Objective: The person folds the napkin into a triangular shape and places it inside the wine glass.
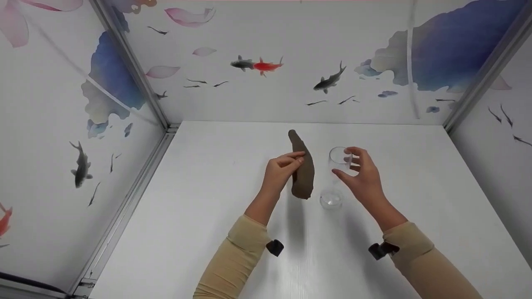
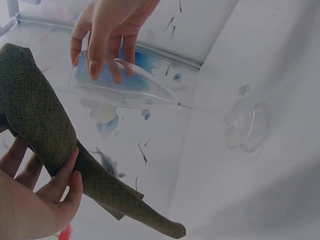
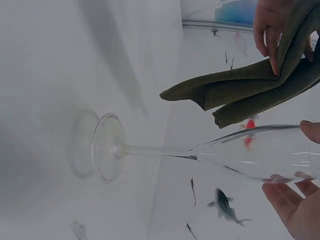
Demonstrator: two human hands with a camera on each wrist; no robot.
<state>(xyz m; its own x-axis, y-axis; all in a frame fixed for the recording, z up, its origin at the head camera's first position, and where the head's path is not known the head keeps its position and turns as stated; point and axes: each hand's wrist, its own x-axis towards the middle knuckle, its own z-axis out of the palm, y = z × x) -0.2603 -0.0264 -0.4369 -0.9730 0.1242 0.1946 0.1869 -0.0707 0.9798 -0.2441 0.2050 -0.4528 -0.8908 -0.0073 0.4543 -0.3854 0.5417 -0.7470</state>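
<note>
A stemmed clear champagne flute stands upright, its round foot close to the tabletop; whether it touches, I cannot tell. My right hand holds the flute's bowl near the rim, thumb on one side and fingers on the other. To the left of the glass, my left hand pinches a dark olive-brown cloth between thumb and fingers. Loosely folded, the cloth hangs in the air with its ends free. A gap separates cloth and glass in the right wrist view.
Beneath both hands lies a white table. A white back wall printed with fish and petals rises behind it, and side panels in metal frames flank it. Small black devices sit at both wrists.
</note>
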